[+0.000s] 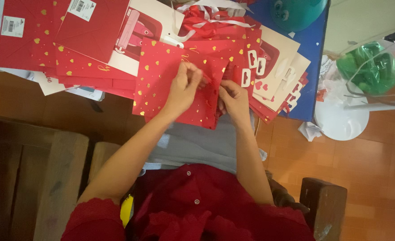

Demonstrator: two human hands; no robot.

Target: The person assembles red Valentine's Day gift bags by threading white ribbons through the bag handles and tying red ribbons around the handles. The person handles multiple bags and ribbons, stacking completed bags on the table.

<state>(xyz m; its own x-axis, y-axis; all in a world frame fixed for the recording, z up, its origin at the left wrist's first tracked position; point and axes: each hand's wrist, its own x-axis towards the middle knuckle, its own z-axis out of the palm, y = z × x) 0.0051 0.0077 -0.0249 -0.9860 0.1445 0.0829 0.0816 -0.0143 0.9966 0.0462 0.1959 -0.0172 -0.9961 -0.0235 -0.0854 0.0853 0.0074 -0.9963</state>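
the red gift bag with gold hearts (pixel 170 85) lies flat in front of the person, near edge over the lap, both hands at its top edge. the left hand (pixel 183 89) is curled tight, pinching something small there, perhaps a ribbon handle; the right hand (pixel 234 100) is closed on the bag's right edge. stacked red bags (pixel 72 53) lie far left, cream bags (pixel 278 67) right. seemingly midway; whether the handle is threaded stays hidden under the fingers
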